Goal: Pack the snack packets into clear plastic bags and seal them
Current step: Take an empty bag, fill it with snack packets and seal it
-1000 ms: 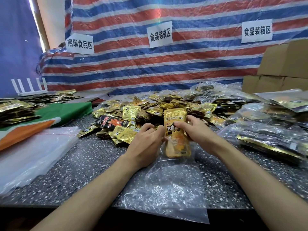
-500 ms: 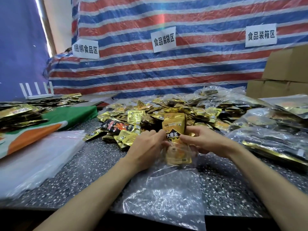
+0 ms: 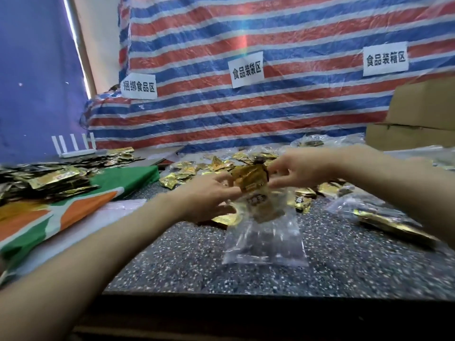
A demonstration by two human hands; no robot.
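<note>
A clear plastic bag (image 3: 264, 242) hangs lifted above the speckled table (image 3: 192, 267), its mouth up between my hands. A stack of gold snack packets (image 3: 251, 179) sticks half out of the bag's mouth, the lower half showing through the plastic. My left hand (image 3: 209, 195) holds the bag's left edge beside the packets. My right hand (image 3: 295, 168) pinches the top right of the packets and bag. The frame is blurred by motion, so finger detail is unclear. A heap of loose gold packets (image 3: 197, 168) lies behind the hands.
Filled clear bags (image 3: 384, 217) lie at the right. Dark and gold packets (image 3: 49, 178) pile on a green and orange cloth (image 3: 73, 212) at the left. Cardboard boxes (image 3: 418, 119) stand at the back right before a striped tarp with paper labels.
Both hands have risen with the bag and packets, and the bag's bottom has lifted off the table. The camera has tilted upward and the view is now blurred.
</note>
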